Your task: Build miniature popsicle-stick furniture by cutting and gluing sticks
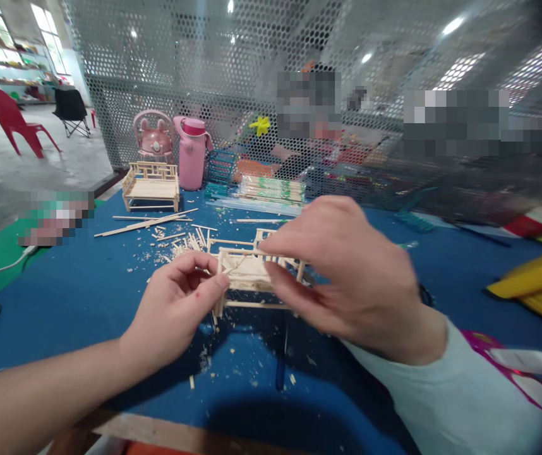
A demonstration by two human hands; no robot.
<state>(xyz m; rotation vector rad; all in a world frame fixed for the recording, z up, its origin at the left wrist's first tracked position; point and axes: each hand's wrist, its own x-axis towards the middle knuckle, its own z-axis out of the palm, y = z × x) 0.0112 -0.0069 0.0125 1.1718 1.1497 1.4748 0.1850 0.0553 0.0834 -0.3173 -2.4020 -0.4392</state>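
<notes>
A miniature bench frame of thin wooden sticks [247, 304] stands over the blue table in front of me. My left hand [176, 297] pinches its left corner post between thumb and fingers. Over its right part arches my right hand [347, 272], slightly blurred, with the top rail passing between thumb and forefinger. The right hand hides much of that end of the frame. Behind the left hand lies a heap of short stick offcuts [192, 242]. A finished-looking miniature stick bench [151, 189] stands farther back on the left.
Long loose sticks [145, 223] lie at the left. A pink bottle [192, 158], packs of sticks [271, 189] and a teal basket [221, 167] line the perforated metal screen [233, 76]. Magenta-handled scissors [484, 344] and a yellow pouch [536, 284] are at the right. Wood crumbs litter the blue tabletop [86, 303].
</notes>
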